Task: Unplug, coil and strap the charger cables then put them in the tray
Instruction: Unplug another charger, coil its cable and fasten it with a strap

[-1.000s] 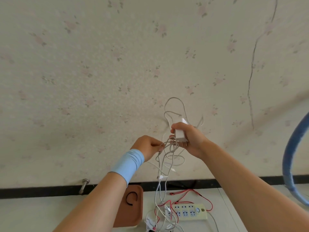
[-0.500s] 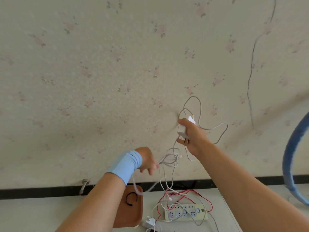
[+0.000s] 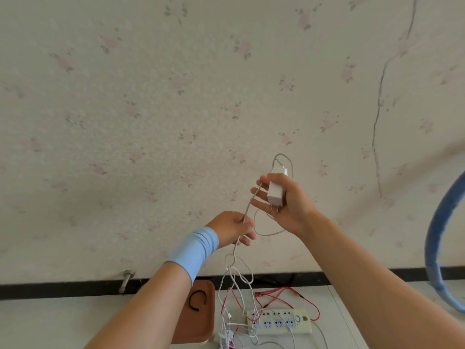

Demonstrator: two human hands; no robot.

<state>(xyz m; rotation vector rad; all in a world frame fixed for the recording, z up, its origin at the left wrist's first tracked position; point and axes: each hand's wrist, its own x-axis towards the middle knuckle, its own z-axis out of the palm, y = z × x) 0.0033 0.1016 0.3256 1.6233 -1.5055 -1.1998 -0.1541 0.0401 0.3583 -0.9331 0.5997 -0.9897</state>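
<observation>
One white charger [image 3: 276, 193] sat in the right hand [image 3: 289, 205], thumb clamping it, while the left hand [image 3: 232, 229] pinched its cable [image 3: 247, 206] lower down, probably to pull it clear of the tangle [image 3: 234, 298] for coiling.

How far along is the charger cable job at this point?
Done: one white charger is unplugged, prongs bare, held in the right hand. In hand: the left hand pinches its cable, which trails into a tangle below; no coil yet. Left: coiling, strapping with the black strap lying in the brown tray, then the red cable and others by the power strip.
</observation>
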